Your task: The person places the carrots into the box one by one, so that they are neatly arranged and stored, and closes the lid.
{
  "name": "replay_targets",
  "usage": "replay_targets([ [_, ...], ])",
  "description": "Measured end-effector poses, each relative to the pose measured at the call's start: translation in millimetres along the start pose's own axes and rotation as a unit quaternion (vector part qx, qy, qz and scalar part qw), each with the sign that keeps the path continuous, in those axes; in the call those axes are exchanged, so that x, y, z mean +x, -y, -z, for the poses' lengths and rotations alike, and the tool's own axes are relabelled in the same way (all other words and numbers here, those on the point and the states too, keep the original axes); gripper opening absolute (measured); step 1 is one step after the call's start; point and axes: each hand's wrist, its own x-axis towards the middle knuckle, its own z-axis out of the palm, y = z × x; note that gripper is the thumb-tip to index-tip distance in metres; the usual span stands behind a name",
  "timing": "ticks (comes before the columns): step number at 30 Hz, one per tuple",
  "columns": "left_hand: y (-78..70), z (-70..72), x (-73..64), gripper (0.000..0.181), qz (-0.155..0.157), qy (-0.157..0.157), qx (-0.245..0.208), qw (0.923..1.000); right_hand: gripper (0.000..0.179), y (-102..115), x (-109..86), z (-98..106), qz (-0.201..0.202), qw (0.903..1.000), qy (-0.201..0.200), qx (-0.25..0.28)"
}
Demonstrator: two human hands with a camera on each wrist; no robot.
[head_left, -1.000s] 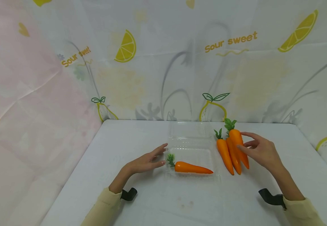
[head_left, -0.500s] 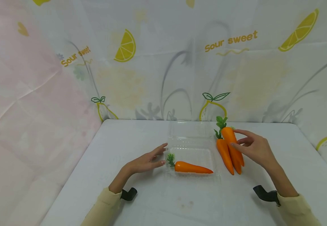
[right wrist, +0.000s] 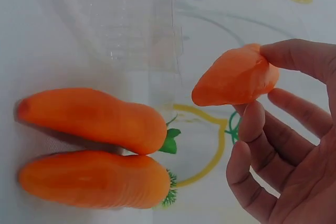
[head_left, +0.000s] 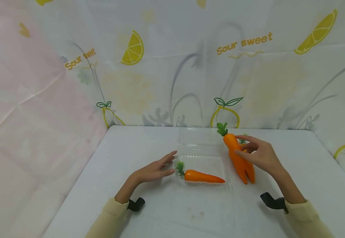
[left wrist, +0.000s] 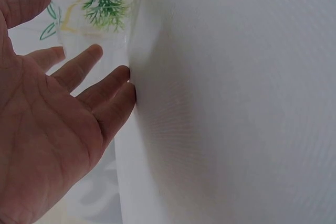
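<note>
My right hand (head_left: pixel 262 154) pinches an orange carrot (right wrist: pixel 233 80) with green leaves between thumb and fingers. It hangs in the air over two more carrots, one (right wrist: pixel 94 119) beside the other (right wrist: pixel 94 179), which lie on the table. In the head view the held carrot partly covers them. A clear plastic clamshell box (head_left: pixel 202 161) lies open at the middle, its lid (head_left: pixel 199 136) folded back. Inside its tray, a single carrot (head_left: pixel 203 176) lies sideways, leaves to the left. My left hand (head_left: pixel 153 170) is at the tray's left edge, fingers extended; contact is hard to tell.
The white table (head_left: pixel 124 142) ends at the back against a fabric backdrop (head_left: pixel 160 82) printed with lemons. Black wrist mounts (head_left: pixel 136 204) stick out from both sleeves.
My right hand has moved left, carrying the carrot across the two lying ones toward the box. My left hand and the carrot in the tray have stayed put.
</note>
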Motion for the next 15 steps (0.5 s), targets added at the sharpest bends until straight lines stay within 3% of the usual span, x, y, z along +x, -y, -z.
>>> replay_targets([
  [15,1.2,0.1,1.5,0.075,-0.004,0.001,0.007,1.0,0.05,11.3,11.4,-20.4,0.033,0.9988,0.029,0.022],
])
